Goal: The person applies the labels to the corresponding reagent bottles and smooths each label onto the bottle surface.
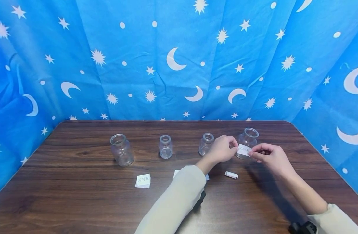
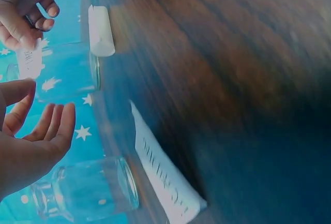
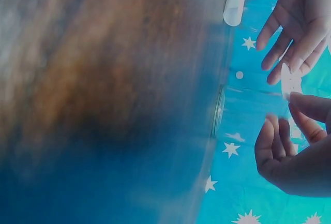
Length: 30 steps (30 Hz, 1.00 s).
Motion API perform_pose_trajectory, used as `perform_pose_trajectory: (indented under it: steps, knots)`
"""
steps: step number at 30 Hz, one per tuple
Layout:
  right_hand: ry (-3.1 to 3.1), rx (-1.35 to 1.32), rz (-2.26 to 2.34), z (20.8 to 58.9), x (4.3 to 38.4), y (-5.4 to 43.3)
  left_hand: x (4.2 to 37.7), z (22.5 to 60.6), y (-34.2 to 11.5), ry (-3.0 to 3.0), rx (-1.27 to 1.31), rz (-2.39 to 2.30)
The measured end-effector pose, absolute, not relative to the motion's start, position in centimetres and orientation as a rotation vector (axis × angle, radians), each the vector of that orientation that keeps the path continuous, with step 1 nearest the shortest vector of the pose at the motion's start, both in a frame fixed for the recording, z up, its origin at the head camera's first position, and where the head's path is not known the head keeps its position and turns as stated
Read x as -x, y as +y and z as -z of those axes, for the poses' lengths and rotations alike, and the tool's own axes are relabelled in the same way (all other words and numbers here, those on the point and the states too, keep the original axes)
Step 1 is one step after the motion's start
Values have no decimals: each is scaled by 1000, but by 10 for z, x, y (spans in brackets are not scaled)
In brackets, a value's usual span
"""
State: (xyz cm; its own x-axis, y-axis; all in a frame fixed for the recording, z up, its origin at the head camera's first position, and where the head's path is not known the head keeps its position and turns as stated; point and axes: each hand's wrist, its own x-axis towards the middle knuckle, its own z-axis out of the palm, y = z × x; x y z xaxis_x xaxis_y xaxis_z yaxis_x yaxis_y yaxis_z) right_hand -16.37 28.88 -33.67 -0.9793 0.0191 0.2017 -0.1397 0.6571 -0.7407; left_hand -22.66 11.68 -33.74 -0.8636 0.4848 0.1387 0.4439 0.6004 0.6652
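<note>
A small white paper label with handwritten characters is held up in front of the large clear glass jar at the right. The thumb and finger of my left hand pinch the label's left edge. Its right edge is pinched by my right hand. In the left wrist view the label spans the two hands beside the jar. Whether it touches the glass, I cannot tell. A smaller glass jar stands just behind my left hand, partly hidden by it.
Another small jar and a large jar stand farther left on the dark wooden table. Paper labels lie before the leftmost jar. A folded paper lies near the right jar. My left sleeve partly covers more paper.
</note>
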Motion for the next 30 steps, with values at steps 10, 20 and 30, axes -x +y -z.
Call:
perform_pose_trajectory:
  steps: [10, 20, 30]
  knots:
    - [-2695, -79, -1069, 339, 169, 292, 228, 345, 124, 2814, -822, -1105]
    - [-2784, -86, -1112, 339, 173, 298, 228, 355, 127, 2825, -861, -1050]
    - [-2786, -88, -1050, 341, 176, 300, 231, 356, 127, 2801, -875, -1057]
